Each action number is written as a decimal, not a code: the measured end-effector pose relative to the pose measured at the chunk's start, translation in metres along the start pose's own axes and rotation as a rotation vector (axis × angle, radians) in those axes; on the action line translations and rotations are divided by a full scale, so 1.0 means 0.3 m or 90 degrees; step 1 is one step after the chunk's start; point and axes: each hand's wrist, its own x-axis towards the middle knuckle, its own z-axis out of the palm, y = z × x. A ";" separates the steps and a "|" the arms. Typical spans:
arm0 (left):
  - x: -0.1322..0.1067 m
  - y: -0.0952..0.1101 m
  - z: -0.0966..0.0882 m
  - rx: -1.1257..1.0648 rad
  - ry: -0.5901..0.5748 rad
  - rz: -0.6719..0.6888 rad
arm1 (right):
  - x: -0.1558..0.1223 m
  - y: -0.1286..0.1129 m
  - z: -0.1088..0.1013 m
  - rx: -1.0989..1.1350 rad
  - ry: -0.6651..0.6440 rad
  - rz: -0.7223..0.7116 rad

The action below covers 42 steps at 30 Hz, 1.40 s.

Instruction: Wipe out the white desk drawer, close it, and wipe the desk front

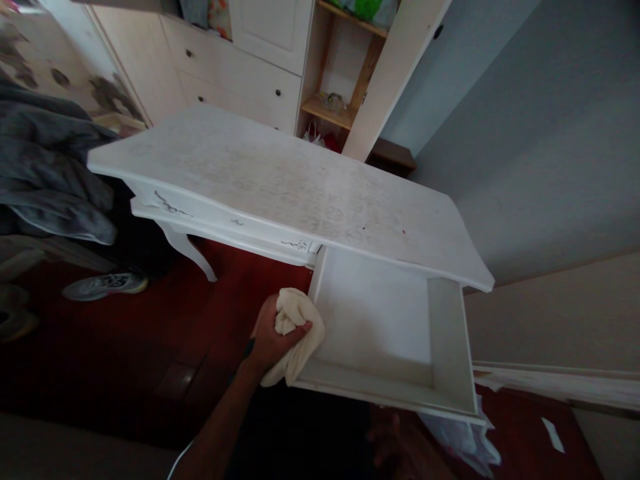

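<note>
My left hand is wrapped round a bunched cream cloth. The cloth lies against the left side of a pulled-out white drawer and hangs down outside its near left corner. Below the drawer's front, in shadow, is my right hand; its fingers look loosely apart and I see nothing in them. The drawer belongs to a white table whose top has grey smudges and a few small dark and red specks. Its other drawer, on the left, is closed and has dark scroll ornaments.
A white cabinet with drawers and an open shelf stands behind the table. Grey clothing is heaped at the left, above a shoe on the red floor. A plastic bag lies below the drawer, near the right wall.
</note>
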 end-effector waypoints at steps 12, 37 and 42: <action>0.358 0.004 0.214 -0.062 0.103 0.070 | 0.071 0.013 0.054 0.127 0.095 -0.111; -0.099 -0.021 -0.050 -0.169 0.043 -0.093 | -0.004 -0.074 0.075 0.115 0.066 -0.137; -0.076 0.082 -0.034 -0.006 -0.004 0.041 | 0.001 -0.062 0.068 0.065 0.060 -0.173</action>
